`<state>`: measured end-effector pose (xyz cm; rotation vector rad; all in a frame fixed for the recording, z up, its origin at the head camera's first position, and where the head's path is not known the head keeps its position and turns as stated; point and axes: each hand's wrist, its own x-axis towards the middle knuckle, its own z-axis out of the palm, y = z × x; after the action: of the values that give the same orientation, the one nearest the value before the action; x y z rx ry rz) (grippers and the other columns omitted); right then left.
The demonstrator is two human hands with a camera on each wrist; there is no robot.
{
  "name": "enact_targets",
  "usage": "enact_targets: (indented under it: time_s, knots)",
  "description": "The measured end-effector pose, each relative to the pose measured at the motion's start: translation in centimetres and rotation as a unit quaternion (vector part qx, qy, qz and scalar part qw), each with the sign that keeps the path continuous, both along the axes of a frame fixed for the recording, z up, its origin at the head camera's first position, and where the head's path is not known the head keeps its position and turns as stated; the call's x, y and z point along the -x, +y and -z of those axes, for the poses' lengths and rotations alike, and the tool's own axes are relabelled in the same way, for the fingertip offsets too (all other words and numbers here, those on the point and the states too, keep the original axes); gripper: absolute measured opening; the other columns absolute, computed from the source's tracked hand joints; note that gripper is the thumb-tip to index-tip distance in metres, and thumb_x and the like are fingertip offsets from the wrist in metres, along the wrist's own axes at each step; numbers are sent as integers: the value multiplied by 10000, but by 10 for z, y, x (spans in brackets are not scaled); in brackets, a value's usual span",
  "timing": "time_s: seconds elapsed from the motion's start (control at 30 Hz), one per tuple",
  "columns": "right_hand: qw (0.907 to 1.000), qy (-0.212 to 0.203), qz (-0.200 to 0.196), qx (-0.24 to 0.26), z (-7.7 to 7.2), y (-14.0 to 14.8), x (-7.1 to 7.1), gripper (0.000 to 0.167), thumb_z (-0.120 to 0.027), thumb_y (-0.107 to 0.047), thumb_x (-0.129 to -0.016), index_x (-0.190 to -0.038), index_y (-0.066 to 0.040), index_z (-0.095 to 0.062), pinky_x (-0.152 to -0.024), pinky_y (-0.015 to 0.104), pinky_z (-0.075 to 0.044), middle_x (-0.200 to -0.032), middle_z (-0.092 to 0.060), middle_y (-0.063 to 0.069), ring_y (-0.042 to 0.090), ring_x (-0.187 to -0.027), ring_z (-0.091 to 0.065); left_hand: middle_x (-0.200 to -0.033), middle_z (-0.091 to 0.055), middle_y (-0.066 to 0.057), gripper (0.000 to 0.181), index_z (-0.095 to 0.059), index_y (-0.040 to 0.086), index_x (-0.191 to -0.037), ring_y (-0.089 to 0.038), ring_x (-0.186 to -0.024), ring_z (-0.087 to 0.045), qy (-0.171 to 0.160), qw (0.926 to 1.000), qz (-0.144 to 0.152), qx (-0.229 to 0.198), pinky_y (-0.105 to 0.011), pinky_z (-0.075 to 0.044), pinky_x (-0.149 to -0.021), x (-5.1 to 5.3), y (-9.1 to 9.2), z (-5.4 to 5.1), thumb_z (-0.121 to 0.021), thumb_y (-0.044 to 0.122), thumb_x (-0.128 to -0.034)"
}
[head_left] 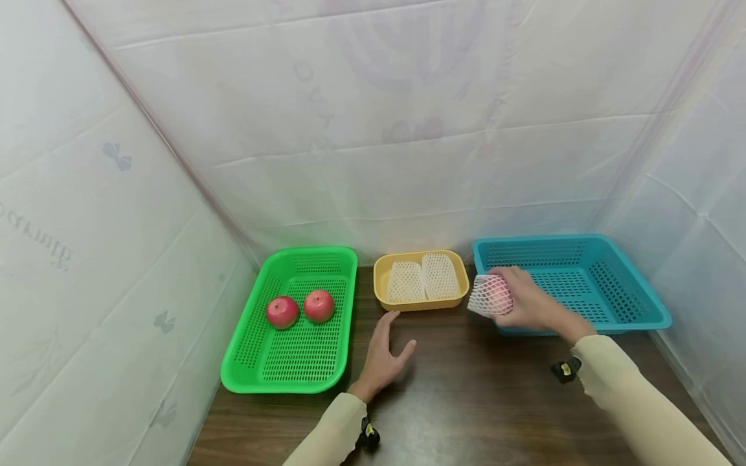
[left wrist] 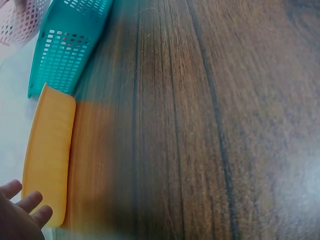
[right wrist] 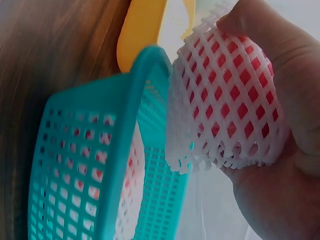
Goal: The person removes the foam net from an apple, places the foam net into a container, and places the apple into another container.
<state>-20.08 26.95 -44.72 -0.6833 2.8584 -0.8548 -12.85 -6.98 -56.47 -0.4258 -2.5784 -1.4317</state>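
My right hand point(head_left: 527, 303) grips a red apple in a white foam net sleeve point(head_left: 491, 296), over the near left corner of the blue basket point(head_left: 632, 275). The net point(right wrist: 225, 100) wraps the fruit in the right wrist view, and its open end sticks out past it. Inside that basket lies another netted red fruit point(right wrist: 131, 187), which the head view does not show. My left hand point(head_left: 381, 359) hovers with fingers spread and holds nothing, between the green basket point(head_left: 344, 349) and the yellow tray point(head_left: 380, 285). Two flat foam net sleeves point(head_left: 406, 283) lie in that tray.
Two bare red apples point(head_left: 318, 305) sit in the green basket at the left. All containers stand on a dark wooden table point(head_left: 460, 401). White cloth walls point(head_left: 350, 129) rise behind and on both sides.
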Motion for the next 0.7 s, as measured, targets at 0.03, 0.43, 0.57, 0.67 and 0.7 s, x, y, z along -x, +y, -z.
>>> enact_targets:
  time_s: [0.03,0.43,0.57,0.67,0.7]
  knots:
    - [10000,1,-27,2,1,-3,0,911,-877,-193,-684,-1452,-56,-407,-887,531,-470,-1281,-491,164,324,-1122,-447,-1583,-384,-190,681,-383,150,-1548,-280,-1457,-382,-14,10000,4,-32,-571,-358,-1145,0,0,0,-706,303,-968]
    - [9992,18,-358,152,12,-39,-1,927,-877,-162,-656,-1455,-104,-411,-944,517,-453,-1301,-465,137,292,-1157,-439,-1571,-388,-204,645,-377,111,-1540,-282,-1447,-388,-67,9999,-9,-127,-562,-333,-1163,-1,-3,-1,-651,336,-1001]
    - [9989,-54,-457,114,17,-50,-2,916,-876,-186,-673,-1459,-97,-413,-944,507,-464,-1293,-462,132,279,-1143,-443,-1563,-403,-174,638,-378,118,-1540,-298,-1428,-412,-40,9998,-71,-186,-565,-348,-1151,-1,-5,1,-664,287,-994]
    - [9985,-106,-535,85,21,-59,-3,909,-876,-198,-678,-1455,-102,-415,-948,496,-472,-1296,-460,118,269,-1140,-447,-1557,-412,-135,638,-382,119,-1536,-300,-1410,-431,-33,9997,-121,-195,-560,-358,-1146,0,-6,2,-667,283,-990]
    - [9983,-105,-573,64,22,-62,-3,903,-875,-202,-681,-1451,-109,-414,-951,500,-472,-1297,-462,116,269,-1142,-448,-1552,-417,-128,634,-387,106,-1532,-306,-1402,-438,-10,9997,-133,-196,-568,-365,-1138,0,-6,3,-664,291,-993]
